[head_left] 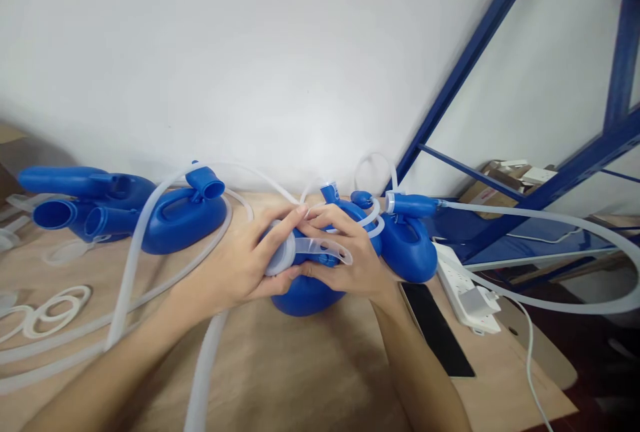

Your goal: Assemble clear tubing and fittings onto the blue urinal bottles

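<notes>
Over the table (290,372), left fingers (280,235) gripping a translucent cap (283,259), right fingers (339,220) grasping a blue bottle (306,297)

One head cam, above and behind the left hand (249,253) and right hand (364,269), facing forward-down, close in, catching tabletop (300,365) around them and wall (200,52) beyond.
</notes>
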Available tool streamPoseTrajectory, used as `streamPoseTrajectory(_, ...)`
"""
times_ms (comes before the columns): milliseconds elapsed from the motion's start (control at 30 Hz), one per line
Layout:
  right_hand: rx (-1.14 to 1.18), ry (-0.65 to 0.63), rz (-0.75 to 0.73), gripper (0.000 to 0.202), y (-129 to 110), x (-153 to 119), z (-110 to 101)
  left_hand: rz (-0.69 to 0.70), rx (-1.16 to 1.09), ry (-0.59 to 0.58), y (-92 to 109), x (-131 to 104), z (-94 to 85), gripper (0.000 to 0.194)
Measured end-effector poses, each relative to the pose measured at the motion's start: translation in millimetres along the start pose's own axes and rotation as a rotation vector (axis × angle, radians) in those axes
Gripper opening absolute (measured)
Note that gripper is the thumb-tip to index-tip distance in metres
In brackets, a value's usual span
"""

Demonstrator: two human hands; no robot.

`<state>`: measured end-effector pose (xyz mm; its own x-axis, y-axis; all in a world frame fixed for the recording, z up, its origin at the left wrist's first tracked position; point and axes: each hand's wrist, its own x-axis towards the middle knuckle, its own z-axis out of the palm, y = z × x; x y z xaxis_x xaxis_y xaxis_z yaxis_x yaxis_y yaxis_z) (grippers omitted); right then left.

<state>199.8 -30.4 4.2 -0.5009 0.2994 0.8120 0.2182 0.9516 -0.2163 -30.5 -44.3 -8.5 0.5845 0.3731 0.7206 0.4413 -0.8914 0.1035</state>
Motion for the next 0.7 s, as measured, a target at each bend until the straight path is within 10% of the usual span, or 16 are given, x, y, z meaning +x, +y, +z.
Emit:
streamPoseTrajectory(467,0.014,-0.162,0.151,0.019,-17,5,-26,0.068,-0.063,0.042,8,5,20.6,0.069)
streamPoseTrajectory(700,-0.010,-0.028,0.294,0.049,-11,7,-37,0.005,0.068,0.101,4,12,-3.1,0.057)
